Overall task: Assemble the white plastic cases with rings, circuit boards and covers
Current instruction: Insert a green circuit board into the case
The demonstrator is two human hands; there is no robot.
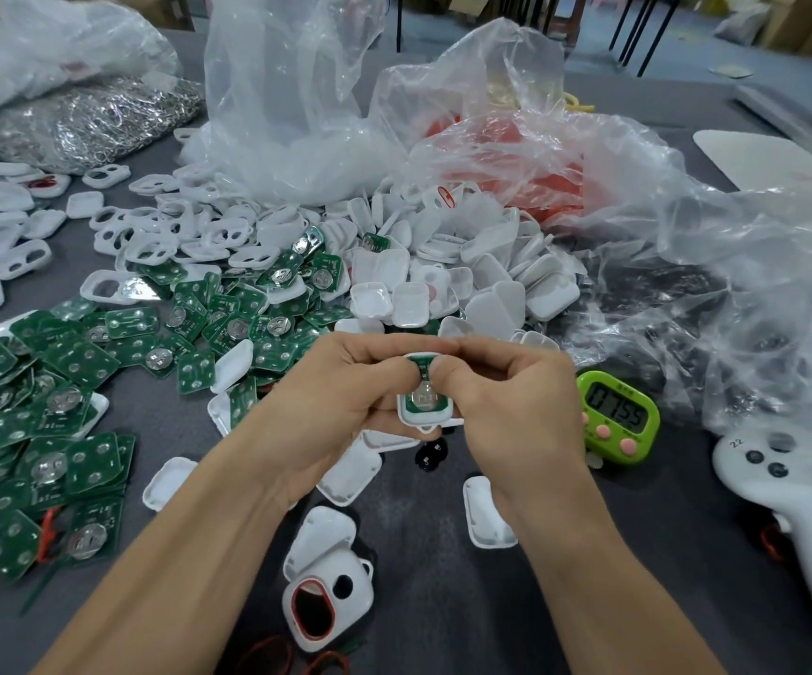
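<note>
My left hand (340,387) and my right hand (506,397) together hold one white plastic case (424,417) above the table. A green circuit board (424,398) with a round metal battery clip lies inside it, and both thumbs press on the board's upper end. A pile of green circuit boards (102,362) lies at the left. White covers (472,289) are heaped behind my hands, and white front cases with holes (160,236) lie further left. A case with a red ring (328,604) rests near the front.
A green timer (620,416) stands right of my hands, and a white controller (793,504) lies at the far right. Clear plastic bags (589,197) crowd the back and right; one holds red parts. A bag of metal rings (92,119) sits back left. Loose covers (486,513) lie around.
</note>
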